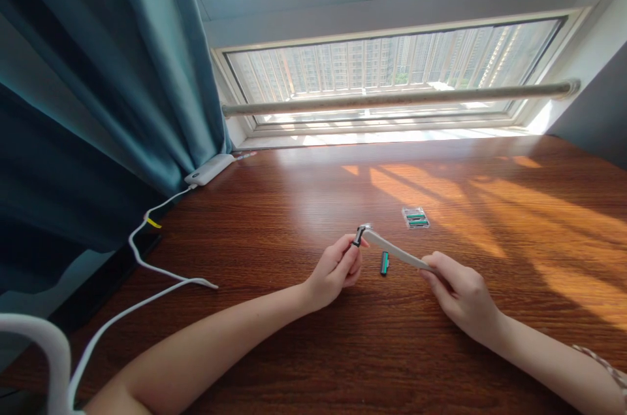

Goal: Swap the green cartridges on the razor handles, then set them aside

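My right hand (463, 294) pinches the lower end of a pale grey razor handle (396, 249), which slants up to the left. At the handle's other end, a black razor cartridge (359, 236) sits between the thumb and fingers of my left hand (337, 268). The cartridge touches the handle's head; whether it is locked on, I cannot tell. A loose black and green razor cartridge (385, 263) lies on the table just below the handle. Beyond my right hand rests a clear plastic case (416, 217) holding cartridges with green strips.
The brown wooden table (294, 363) runs up to a window with a horizontal rail (392, 100). At left, a white power bank (210, 170) with a white cable (134, 248) lies beside a blue curtain (147, 42). A white curved tube (53, 343) stands at the lower left.
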`<state>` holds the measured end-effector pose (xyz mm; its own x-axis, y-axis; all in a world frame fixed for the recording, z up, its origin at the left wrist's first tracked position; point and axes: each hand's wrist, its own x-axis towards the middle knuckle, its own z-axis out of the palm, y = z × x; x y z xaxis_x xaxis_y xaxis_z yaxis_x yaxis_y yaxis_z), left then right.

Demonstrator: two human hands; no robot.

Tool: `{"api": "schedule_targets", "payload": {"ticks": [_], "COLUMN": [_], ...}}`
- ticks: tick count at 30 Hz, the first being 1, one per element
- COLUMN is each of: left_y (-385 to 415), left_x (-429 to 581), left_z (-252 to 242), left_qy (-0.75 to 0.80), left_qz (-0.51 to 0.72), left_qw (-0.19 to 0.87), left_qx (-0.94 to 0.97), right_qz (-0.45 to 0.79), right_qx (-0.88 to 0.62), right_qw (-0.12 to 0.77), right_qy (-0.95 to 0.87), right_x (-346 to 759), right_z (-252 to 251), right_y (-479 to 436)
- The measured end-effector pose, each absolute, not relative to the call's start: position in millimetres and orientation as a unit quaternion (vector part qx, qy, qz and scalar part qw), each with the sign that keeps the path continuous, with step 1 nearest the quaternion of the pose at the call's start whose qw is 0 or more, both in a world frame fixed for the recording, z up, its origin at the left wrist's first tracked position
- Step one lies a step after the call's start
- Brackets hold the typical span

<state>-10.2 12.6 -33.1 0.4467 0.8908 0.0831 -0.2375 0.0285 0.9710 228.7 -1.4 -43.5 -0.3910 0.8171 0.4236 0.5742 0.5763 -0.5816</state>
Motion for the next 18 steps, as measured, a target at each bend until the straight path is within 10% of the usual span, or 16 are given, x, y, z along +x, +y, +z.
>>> {"api": "schedule_targets", "payload": {"ticks": [18], "left_y": [19.6], "left_x": [-15.4], "left_z": [-20.0], "left_qy": [0.197], "left_qz": [0.359], "left_qw": [0.856], "left_qx": [0.315], "right_qz": [0.164], "right_qx": [-0.486], "right_qw": [0.303], "right_qy": [-0.803], "right_x": [226.7], "right_z": [-42.2], "right_y": [1.2]}}
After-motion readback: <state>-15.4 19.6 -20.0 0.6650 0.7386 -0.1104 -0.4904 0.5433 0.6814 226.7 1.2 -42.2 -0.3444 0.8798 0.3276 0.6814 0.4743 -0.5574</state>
